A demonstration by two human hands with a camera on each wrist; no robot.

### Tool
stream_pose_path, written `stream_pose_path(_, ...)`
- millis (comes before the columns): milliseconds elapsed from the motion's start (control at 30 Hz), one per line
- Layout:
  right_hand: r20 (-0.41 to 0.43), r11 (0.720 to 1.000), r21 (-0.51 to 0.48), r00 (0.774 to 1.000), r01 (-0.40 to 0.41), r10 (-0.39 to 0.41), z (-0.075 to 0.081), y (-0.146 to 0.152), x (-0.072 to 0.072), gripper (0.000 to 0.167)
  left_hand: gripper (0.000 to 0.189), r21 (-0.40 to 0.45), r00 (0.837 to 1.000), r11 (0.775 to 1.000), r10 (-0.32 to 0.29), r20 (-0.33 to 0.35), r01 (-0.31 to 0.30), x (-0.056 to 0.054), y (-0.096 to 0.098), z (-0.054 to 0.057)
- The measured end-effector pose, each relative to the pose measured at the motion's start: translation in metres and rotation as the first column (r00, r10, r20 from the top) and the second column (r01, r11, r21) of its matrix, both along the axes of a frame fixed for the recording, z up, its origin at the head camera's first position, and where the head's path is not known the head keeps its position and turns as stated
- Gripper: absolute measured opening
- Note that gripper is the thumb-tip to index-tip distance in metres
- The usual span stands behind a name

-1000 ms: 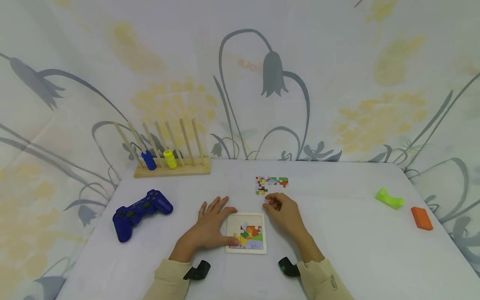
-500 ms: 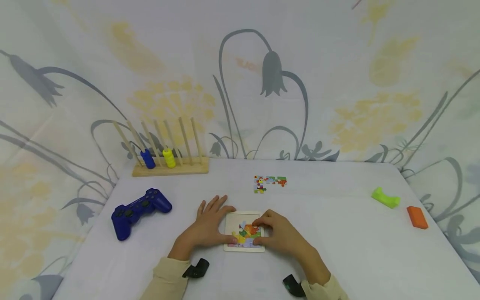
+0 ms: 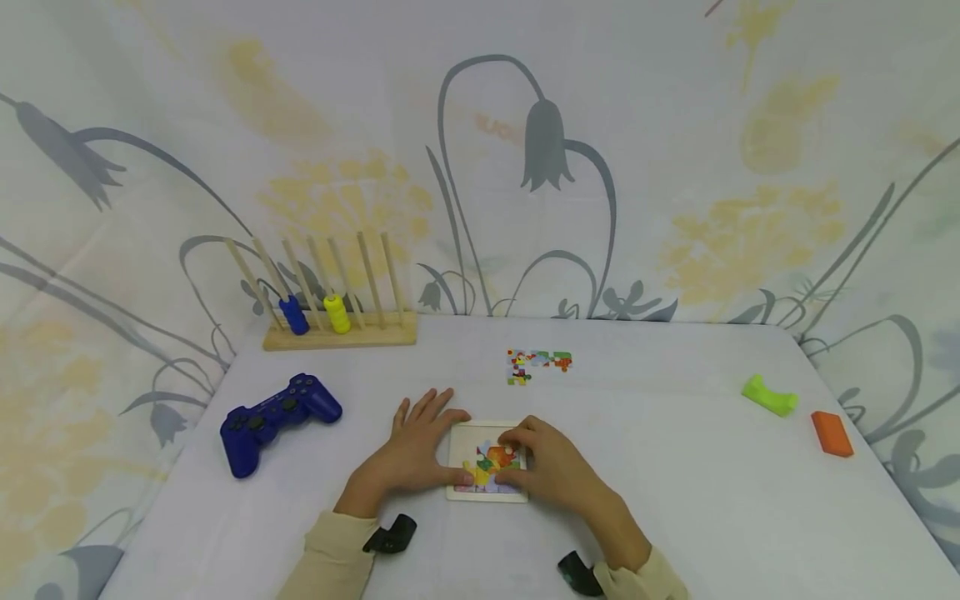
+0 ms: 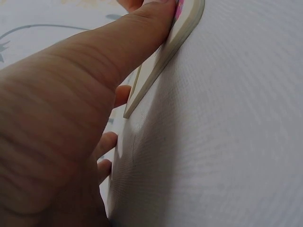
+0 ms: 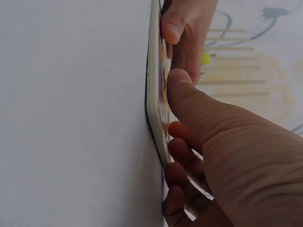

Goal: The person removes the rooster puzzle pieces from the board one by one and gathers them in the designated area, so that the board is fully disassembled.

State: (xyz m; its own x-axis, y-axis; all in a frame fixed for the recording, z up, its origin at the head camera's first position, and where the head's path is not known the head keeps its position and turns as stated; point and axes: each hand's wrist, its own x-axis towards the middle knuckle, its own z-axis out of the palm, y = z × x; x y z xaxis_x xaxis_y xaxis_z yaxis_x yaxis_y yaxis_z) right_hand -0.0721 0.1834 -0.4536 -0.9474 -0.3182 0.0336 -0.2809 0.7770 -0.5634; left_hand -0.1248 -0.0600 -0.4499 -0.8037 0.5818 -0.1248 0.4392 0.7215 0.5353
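A square wooden puzzle tray (image 3: 467, 435) lies on the white cloth, partly filled with colourful jigsaw pieces (image 3: 485, 472). My left hand (image 3: 416, 454) rests at its left side, thumb over the lower left part and index finger by the upper left corner, other fingers spread. In the left wrist view the thumb lies over the tray rim (image 4: 165, 54). My right hand (image 3: 551, 467) reaches over the tray's right side with bent fingers. The right wrist view shows its thumb (image 5: 182, 80) and fingertips touching the puzzle surface, a gap between them; the pieces beneath are partly hidden.
Several loose jigsaw pieces (image 3: 538, 360) lie behind the tray. At left are a blue game controller (image 3: 279, 422) and a wooden peg stand (image 3: 352, 337) with blue and yellow beads. A green block (image 3: 770, 397) and an orange block (image 3: 832, 434) lie at right.
My right hand has come from near the loose pieces down onto the tray's right side, then slid slightly left over the puzzle. My left hand has kept its place.
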Motion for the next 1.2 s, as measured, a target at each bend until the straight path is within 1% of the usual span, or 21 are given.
stream_pose_path(100,0.000,1.000,0.008,1.000,-0.014,0.014,0.001,-0.005,-0.001,0.044,0.079,0.009,1.000,1.000,0.001,0.004,-0.001,0.000,0.000,0.001)
stream_pose_path(233,0.017,1.000,-0.006,0.999,-0.027,0.028,0.001,-0.009,-0.001,0.037,0.079,-0.002,1.000,1.000,-0.004,-0.011,0.004,0.000,-0.001,-0.001)
stream_pose_path(367,0.058,1.000,-0.015,0.998,-0.015,0.016,0.000,-0.011,-0.004,0.037,0.080,-0.010,1.000,1.000,-0.008,-0.023,0.008,-0.001,-0.002,-0.004)
stream_pose_path(600,0.127,0.999,-0.045,0.992,0.001,0.004,0.006,-0.014,-0.008,0.035,0.080,0.005,1.000,1.000,-0.010,-0.020,0.010,-0.001,-0.002,-0.003)
stream_pose_path(767,0.131,0.999,-0.045,0.991,0.001,0.005,0.008,-0.014,-0.010,0.033,0.080,0.001,1.000,1.000,-0.007,-0.004,0.007,-0.001,-0.001,-0.002)
stream_pose_path(1000,0.130,0.997,-0.075,0.991,-0.001,0.011,0.008,-0.015,-0.011,0.033,0.080,0.005,1.000,1.000,-0.007,-0.019,0.007,-0.002,-0.001,-0.003)
stream_pose_path(1200,0.136,0.995,-0.100,0.991,0.004,0.010,0.009,-0.015,-0.010,0.032,0.080,0.016,1.000,1.000,-0.007,-0.013,0.007,-0.001,-0.002,-0.005)
